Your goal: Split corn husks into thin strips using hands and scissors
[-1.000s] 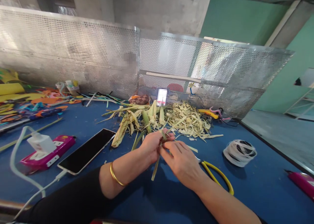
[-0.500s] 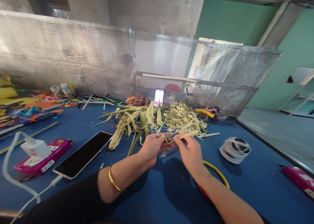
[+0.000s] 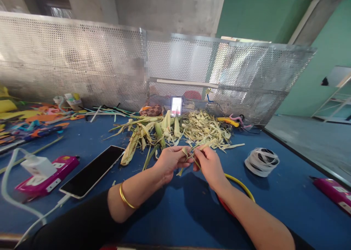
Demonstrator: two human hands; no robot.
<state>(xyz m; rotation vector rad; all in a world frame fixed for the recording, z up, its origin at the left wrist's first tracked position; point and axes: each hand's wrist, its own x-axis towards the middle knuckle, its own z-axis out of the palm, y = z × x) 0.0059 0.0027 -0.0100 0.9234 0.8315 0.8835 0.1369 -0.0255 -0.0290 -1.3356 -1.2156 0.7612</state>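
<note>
My left hand (image 3: 173,161) and my right hand (image 3: 208,166) meet over the blue table, fingers pinched on strips of dry corn husk (image 3: 185,152). The fingertips of both hands nearly touch, and a short husk end hangs below the left fingers. Just behind lies a heap of shredded husk (image 3: 205,127). Whole husks and stalks (image 3: 134,147) are piled to its left. How the strips cross between the fingers is partly hidden.
A phone (image 3: 93,171) lies left, beside a magenta power strip (image 3: 49,178) with a white charger. On the right are a roll of white tape-like strip (image 3: 261,162), a yellow cable (image 3: 242,186) and another magenta power strip (image 3: 333,193). A perforated metal screen (image 3: 109,67) stands behind.
My right hand has shifted slightly left, closer to the left hand. The long pale husk strip now points less far out to the right. The view has tilted slightly.
</note>
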